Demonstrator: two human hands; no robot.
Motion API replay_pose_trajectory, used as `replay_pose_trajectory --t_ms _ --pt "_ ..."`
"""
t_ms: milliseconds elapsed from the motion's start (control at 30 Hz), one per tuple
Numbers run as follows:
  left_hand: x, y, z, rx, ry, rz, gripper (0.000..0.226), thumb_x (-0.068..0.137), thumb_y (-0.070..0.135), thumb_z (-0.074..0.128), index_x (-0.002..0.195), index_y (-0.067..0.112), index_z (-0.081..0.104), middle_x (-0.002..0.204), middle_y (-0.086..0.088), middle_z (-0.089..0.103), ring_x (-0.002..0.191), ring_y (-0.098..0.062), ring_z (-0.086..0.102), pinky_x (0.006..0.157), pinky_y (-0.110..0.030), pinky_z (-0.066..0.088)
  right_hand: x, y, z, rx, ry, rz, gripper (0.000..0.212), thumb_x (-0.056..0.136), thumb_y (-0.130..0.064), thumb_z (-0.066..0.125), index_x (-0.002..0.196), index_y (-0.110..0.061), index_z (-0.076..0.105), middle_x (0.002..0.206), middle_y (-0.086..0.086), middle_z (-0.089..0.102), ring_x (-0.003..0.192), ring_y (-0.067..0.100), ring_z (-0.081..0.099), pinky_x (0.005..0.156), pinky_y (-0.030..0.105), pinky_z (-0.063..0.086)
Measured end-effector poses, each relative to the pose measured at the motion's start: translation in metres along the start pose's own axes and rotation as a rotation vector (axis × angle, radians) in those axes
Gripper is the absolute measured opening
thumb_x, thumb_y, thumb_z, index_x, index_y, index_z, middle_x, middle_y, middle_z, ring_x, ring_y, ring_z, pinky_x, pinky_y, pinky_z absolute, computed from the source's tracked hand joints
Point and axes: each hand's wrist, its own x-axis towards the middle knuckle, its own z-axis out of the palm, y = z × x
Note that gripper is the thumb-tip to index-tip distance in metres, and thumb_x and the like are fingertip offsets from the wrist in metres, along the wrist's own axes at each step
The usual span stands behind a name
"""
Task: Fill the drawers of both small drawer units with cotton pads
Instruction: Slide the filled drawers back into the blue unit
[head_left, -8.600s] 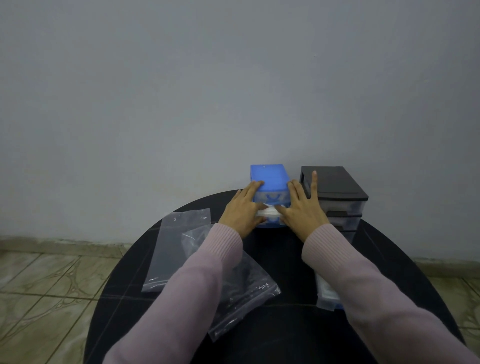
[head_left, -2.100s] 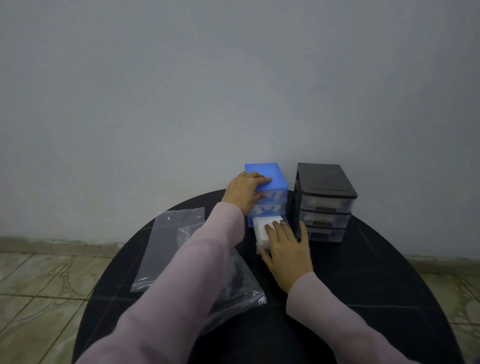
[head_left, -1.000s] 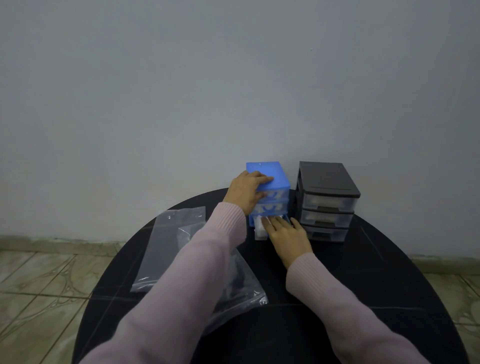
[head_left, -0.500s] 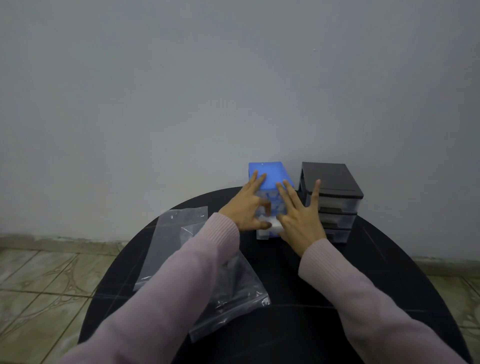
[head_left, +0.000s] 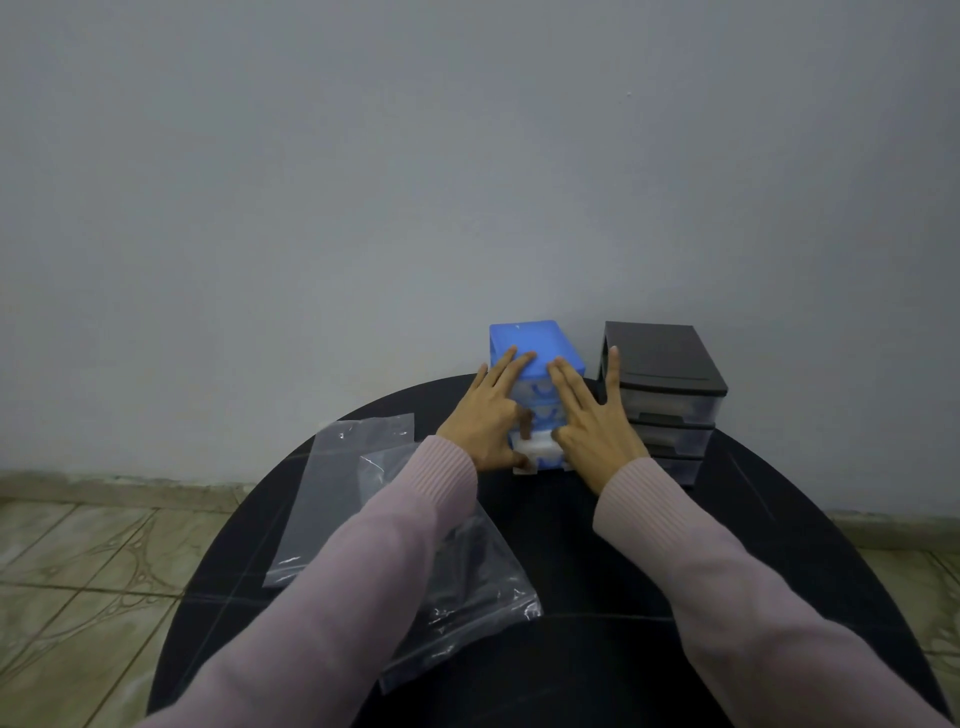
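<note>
Since half a second ago the bottom drawer (head_left: 537, 453) is pushed further into the blue unit (head_left: 527, 343). Both hands, left (head_left: 488, 415) and right (head_left: 592, 421), lie spread flat on its front, hiding most of the pads (head_left: 535, 445).

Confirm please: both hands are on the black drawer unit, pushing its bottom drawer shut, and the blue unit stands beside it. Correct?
Not quite. The head view shows the left hand and right hand on the blue drawer unit; the black drawer unit stands beside it.

Your round black desk (head_left: 597, 525) carries a blue drawer unit (head_left: 530, 343) beside a black drawer unit (head_left: 660, 358). Two clear plastic bags (head_left: 337, 499) lie on its left part.
</note>
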Motion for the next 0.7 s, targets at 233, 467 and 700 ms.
replay_pose_trajectory --t_ms 233,467,700 --pt "0.0 0.005 0.0 -0.022 0.017 -0.044 0.025 0.077 0.03 0.074 0.1 0.02 0.072 0.159 -0.004 -0.007 0.145 -0.02 -0.016 0.118 -0.041 -0.003 -0.001 -0.002 -0.001 0.03 0.011 0.042 0.033 0.092 -0.038 0.051 0.12 -0.022 0.055 0.154 0.02 -0.017 0.141 0.031 -0.021 0.082 0.072 -0.029" --pt "0.003 0.005 0.003 0.092 0.005 -0.06 0.022 0.086 0.031 0.064 0.106 0.022 0.071 0.158 -0.002 -0.011 0.145 -0.021 -0.015 0.118 -0.04 -0.003 -0.004 -0.004 -0.009 0.093 -0.012 0.004 0.035 0.096 -0.025 0.046 0.131 -0.022 0.045 0.151 0.022 -0.023 0.139 0.034 -0.025 0.094 0.066 -0.017" --pt "0.002 0.005 0.008 -0.004 0.072 -0.053 0.015 0.083 0.019 0.069 0.097 0.018 0.073 0.159 -0.003 -0.003 0.146 -0.019 -0.01 0.118 -0.034 0.014 0.003 -0.011 -0.003 0.058 0.008 0.075 0.017 0.09 -0.021 0.056 0.107 -0.018 0.061 0.155 0.02 -0.012 0.142 0.033 -0.018 0.089 0.069 -0.019"
